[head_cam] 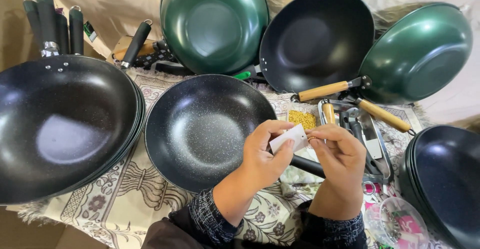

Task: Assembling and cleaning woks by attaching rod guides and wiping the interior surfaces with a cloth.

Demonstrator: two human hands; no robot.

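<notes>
Both hands pinch one small white tag (289, 138) — left hand (265, 155) beneath, right hand (339, 151) at its right edge, above the speckled wok (200, 129).

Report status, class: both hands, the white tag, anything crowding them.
Left hand and right hand both pinch the small white tag. Held above the speckled black wok. Black handle passes under the hands.

Two hands meet just right of a speckled black wok (207, 129): the left hand (265, 154) and the right hand (340, 156) pinch a small white card (290, 138). Green woks (215, 21) lean behind it, black pans (60, 124) stacked left, on a patterned cloth (125, 199).
</notes>
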